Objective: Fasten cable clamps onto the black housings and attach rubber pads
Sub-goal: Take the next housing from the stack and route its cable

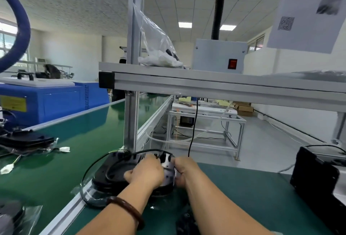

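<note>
A round black housing (pixel 114 174) lies on the green mat at the bench's near edge, with a black cable (pixel 97 164) looping off its left side. My left hand (pixel 145 172) rests curled on the housing's right part. My right hand (pixel 184 171) grips the housing's right edge from the other side. Between the two hands shows a small white and black part (pixel 166 159); which hand holds it is hidden. Another black housing (pixel 26 140) with white connectors sits at the far left on the conveyor belt.
An aluminium frame post (pixel 131 122) and a shelf rail (pixel 206 85) stand right behind the housing. A black box (pixel 316 178) sits to the right. A dark pile of small parts (pixel 187 221) lies between my forearms. A bagged item (pixel 13 216) lies at lower left.
</note>
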Tool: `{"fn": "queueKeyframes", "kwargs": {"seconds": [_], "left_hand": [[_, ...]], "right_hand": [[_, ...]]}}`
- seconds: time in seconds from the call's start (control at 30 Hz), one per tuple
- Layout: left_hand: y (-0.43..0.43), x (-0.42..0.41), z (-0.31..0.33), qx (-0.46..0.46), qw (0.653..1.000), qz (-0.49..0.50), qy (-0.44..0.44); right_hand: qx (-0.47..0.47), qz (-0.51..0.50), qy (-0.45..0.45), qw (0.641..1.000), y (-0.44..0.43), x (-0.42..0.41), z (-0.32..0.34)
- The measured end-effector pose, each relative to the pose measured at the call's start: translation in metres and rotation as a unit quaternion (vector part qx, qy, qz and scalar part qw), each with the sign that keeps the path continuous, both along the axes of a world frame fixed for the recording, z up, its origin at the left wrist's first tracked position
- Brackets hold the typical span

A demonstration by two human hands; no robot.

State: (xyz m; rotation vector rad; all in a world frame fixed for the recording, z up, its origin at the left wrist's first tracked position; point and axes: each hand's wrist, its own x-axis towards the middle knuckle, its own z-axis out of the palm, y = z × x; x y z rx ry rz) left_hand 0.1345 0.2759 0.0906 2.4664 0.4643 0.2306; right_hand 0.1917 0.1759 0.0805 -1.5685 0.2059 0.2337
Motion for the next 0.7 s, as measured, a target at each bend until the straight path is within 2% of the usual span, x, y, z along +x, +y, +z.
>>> {"fn": "queueKeyframes", "kwargs": {"seconds": [0.03,0.13,0.17,0.2,0.27,0.3,0.37,0.5,0.57,0.7], "left_hand": [[-0.003,-0.002,0.001,0.01,1.0,0.01,0.014],[0.0,-0.001,0.002,0.022,0.997,0.027,0.067],[0.004,0.001,0.001,0.02,0.997,0.022,0.078],[0.008,0.003,-0.001,0.018,0.996,0.014,0.085],[0.013,0.006,-0.003,0.004,0.996,0.008,0.085],[0.015,0.006,-0.003,-0.007,0.997,0.007,0.077],[0.017,0.004,-0.002,-0.037,0.998,-0.001,0.052],[0.018,-0.009,0.013,-0.116,0.993,-0.025,-0.02],[0.016,-0.024,0.032,-0.119,0.991,-0.046,-0.048],[0.006,-0.077,0.078,-0.067,0.981,-0.145,-0.106]], "right_hand": [[0.014,-0.001,0.009,1.0,0.002,-0.003,-0.001],[-0.022,-0.007,-0.012,1.0,0.008,-0.009,0.008],[-0.031,-0.04,-0.01,0.999,0.007,-0.008,0.011],[-0.063,-0.055,-0.008,0.996,0.006,-0.01,0.016],[-0.186,-0.032,-0.037,0.981,0.009,-0.013,0.013],[-0.172,-0.024,-0.037,0.984,0.01,-0.01,0.011],[-0.082,-0.054,-0.02,0.995,0.015,-0.011,0.005],[-0.039,-0.062,-0.016,0.997,0.019,-0.009,-0.001],[0.021,-0.059,-0.019,0.998,0.01,-0.02,0.013],[0.056,-0.041,-0.061,0.996,-0.036,-0.068,0.049]]}}
